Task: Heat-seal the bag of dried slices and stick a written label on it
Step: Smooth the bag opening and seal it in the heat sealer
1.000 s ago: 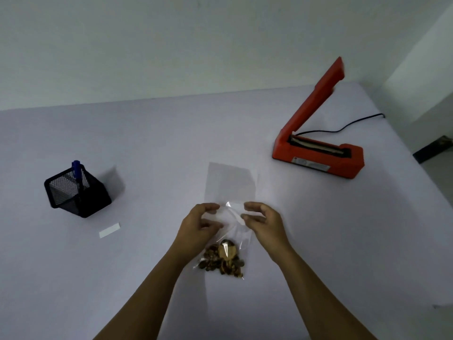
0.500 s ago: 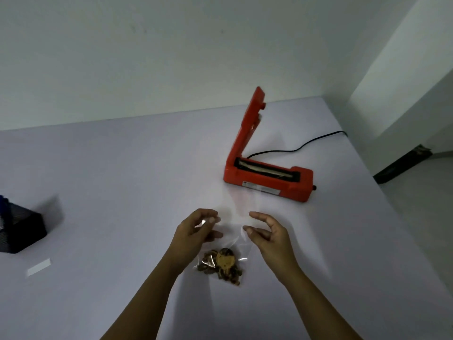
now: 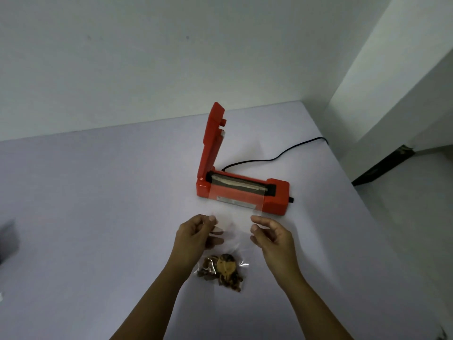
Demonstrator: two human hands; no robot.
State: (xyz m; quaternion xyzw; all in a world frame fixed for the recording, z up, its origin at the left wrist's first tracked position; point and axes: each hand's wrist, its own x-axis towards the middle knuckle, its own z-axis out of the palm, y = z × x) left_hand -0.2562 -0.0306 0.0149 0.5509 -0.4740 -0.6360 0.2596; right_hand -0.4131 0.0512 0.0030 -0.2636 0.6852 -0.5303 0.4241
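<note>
A clear plastic bag (image 3: pixel 235 218) holds brown dried slices (image 3: pixel 224 269) at its near end. My left hand (image 3: pixel 196 235) pinches the bag's left edge and my right hand (image 3: pixel 272 238) pinches its right edge. The bag's far open end reaches onto the sealing bar of the red heat sealer (image 3: pixel 245 191), whose lid (image 3: pixel 212 141) stands raised. The written label is outside the frame.
A black power cord (image 3: pixel 274 158) runs from the sealer toward the table's far right corner. The table (image 3: pixel 98 204) drops off at its right edge to the floor. A dark blurred object (image 3: pixel 8 238) sits at the left border.
The view has swung right and closer to the sealer. Both hands have carried the bag forward, so its open end now lies over the sealer's bar. The pen holder has slid out of view.
</note>
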